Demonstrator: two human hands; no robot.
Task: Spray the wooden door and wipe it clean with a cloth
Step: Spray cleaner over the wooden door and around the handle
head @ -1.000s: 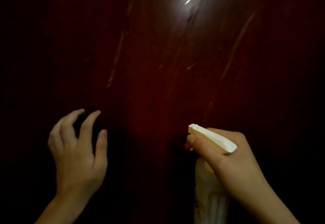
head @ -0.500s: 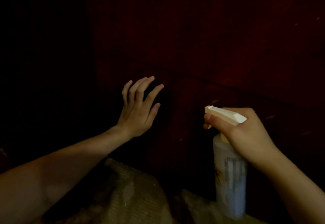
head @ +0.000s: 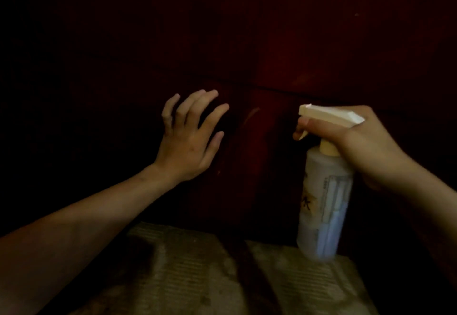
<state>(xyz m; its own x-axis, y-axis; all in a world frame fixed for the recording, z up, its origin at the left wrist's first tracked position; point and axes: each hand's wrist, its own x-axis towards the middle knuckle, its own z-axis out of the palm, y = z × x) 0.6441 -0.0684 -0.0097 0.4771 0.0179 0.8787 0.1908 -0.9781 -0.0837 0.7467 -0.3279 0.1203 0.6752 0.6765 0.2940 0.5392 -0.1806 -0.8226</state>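
Note:
A dark red wooden door [head: 272, 42] fills the view, dimly lit, with a panel groove running across its lower part. My right hand [head: 366, 148] grips a translucent spray bottle [head: 324, 200] with a white trigger head, nozzle pointing left toward the door, a finger on the trigger. My left hand [head: 190, 139] is spread with fingers apart close to the lower door panel, holding nothing. Whether the palm touches the wood is unclear. No cloth is in view.
A ribbed, light brown floor mat [head: 202, 272] lies at the foot of the door, below both arms. The left side of the view is too dark to read.
The view has dropped from the upper door to its lower part. My left hand moved right and spread out near the panel. The bottle stayed in my right hand.

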